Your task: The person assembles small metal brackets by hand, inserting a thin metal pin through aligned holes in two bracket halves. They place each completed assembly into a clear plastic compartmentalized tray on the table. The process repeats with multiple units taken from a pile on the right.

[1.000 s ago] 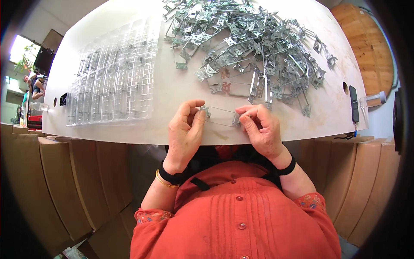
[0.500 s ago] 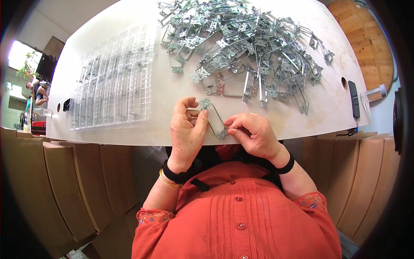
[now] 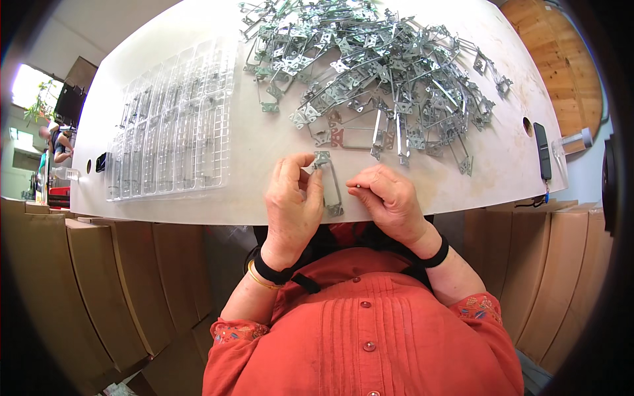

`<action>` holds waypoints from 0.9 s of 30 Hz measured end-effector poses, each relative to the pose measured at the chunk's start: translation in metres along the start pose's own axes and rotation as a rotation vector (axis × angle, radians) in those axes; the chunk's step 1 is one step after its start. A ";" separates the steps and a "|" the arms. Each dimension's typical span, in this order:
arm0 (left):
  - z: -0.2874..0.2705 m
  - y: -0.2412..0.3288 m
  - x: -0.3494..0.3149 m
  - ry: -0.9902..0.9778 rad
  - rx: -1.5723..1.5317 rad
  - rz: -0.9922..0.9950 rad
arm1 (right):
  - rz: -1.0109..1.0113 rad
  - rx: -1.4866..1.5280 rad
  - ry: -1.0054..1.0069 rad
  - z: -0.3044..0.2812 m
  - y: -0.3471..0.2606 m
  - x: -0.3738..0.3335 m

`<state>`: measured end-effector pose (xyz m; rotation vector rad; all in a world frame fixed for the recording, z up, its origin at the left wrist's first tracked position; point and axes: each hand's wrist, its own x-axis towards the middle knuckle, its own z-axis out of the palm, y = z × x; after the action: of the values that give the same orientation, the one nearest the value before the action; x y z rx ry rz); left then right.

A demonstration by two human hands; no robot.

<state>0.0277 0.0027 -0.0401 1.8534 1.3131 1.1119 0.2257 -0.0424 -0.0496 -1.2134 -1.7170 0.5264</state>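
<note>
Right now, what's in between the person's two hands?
A thin metal frame, pinched by the left hand, then a little bare strip of white table before the right hand. You can see it in the head view.

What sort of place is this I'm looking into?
Probably a small workshop or factory room: a big heap of metal brackets lies on a white table, a clear plastic tray sits to its left, and cardboard boxes line both sides.
</note>
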 end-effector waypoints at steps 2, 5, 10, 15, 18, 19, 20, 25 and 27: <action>0.000 0.001 -0.002 -0.003 0.036 0.041 | -0.012 -0.016 0.001 0.000 0.000 0.000; 0.002 0.003 -0.007 -0.013 0.080 0.090 | -0.018 -0.013 0.012 0.001 0.002 -0.002; 0.002 0.009 -0.013 -0.004 0.236 0.166 | -0.016 -0.031 0.011 0.000 0.000 -0.001; -0.001 0.001 -0.016 -0.033 0.212 0.086 | -0.032 -0.029 0.024 0.002 0.002 -0.002; -0.004 -0.003 -0.012 -0.004 0.239 0.151 | -0.027 -0.031 0.019 0.001 0.001 -0.002; -0.005 -0.004 -0.011 0.011 0.251 0.189 | -0.028 -0.030 0.019 0.001 0.001 -0.002; -0.006 -0.004 -0.011 0.002 0.268 0.196 | -0.028 -0.030 0.019 0.001 0.001 -0.002; -0.005 -0.003 -0.012 0.012 0.367 0.272 | -0.022 -0.036 0.016 0.001 0.000 -0.002; -0.006 -0.002 -0.013 0.004 0.379 0.265 | -0.018 -0.028 0.025 0.001 0.000 -0.002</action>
<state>0.0196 -0.0092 -0.0432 2.3591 1.3831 1.0483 0.2248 -0.0438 -0.0511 -1.2180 -1.7181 0.4759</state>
